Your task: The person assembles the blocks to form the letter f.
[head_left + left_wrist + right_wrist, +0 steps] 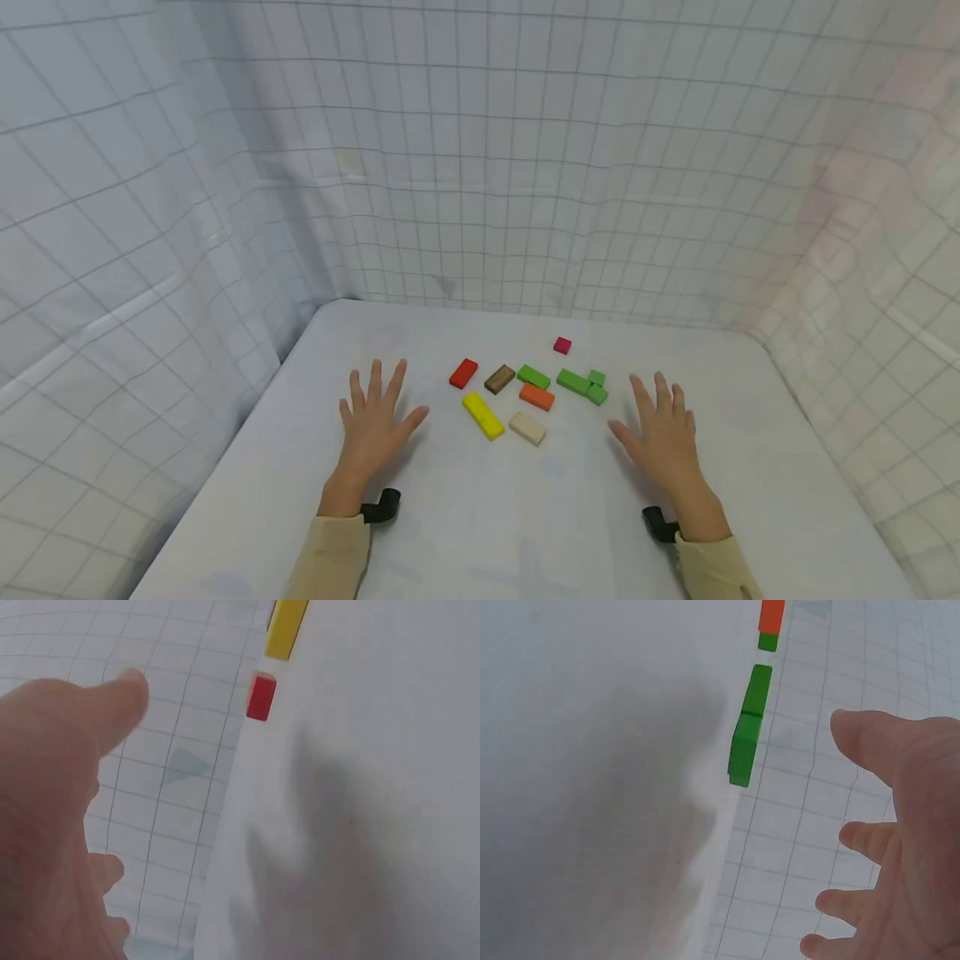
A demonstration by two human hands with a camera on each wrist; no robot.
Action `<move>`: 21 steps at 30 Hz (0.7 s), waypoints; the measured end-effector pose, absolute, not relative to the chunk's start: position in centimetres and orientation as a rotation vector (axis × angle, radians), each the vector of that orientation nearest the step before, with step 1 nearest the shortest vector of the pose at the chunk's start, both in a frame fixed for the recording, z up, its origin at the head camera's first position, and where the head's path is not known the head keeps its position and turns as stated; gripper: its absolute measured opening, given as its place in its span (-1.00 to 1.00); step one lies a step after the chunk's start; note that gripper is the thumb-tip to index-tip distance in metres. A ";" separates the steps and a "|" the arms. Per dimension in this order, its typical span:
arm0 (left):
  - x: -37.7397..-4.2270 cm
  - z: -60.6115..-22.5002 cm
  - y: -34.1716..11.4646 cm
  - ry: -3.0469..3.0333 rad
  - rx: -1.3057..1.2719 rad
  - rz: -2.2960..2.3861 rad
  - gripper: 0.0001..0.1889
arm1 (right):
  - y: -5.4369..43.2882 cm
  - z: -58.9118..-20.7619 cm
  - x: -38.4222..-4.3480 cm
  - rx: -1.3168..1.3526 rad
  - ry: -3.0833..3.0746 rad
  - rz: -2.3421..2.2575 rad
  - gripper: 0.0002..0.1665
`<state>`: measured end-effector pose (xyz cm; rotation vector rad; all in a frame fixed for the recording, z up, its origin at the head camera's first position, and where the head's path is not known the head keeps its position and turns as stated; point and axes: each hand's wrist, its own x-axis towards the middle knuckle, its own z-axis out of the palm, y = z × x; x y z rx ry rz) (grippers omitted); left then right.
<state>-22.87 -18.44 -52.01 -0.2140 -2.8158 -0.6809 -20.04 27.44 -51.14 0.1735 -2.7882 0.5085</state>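
Note:
Both hands are spread over a white table with nothing in them. My left hand (373, 433) is left of a red block (463, 373) and a long yellow block (483, 416). On the other side, my right hand (663, 440) is nearest a small green block (597, 394), which touches a longer green block (573, 382) and another small green cube (597, 377). Between the hands lie a brown block (499, 379), a green block (534, 377), an orange block (537, 397) and a beige block (528, 428). Farther back sits a small crimson cube (562, 345).
White grid-patterned curtains (480, 167) hang behind the table (480, 533) and along both sides. A black wrist mount (386, 506) is on the left wrist, and a similar black mount (660, 525) is on the right.

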 end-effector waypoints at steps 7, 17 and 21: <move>-22.9 -51.5 -16.9 -2.815 -0.317 -1.011 -0.08 | 25.2 -50.3 -20.9 0.258 -2.859 0.582 -0.05; -21.9 -50.6 -12.8 -2.852 -0.388 -1.270 -0.15 | 21.3 -49.1 -21.7 0.438 -2.879 0.786 -0.18; -21.5 -50.5 -12.2 -2.860 -0.406 -1.323 -0.17 | 19.0 -48.8 -22.1 0.524 -2.885 0.850 -0.23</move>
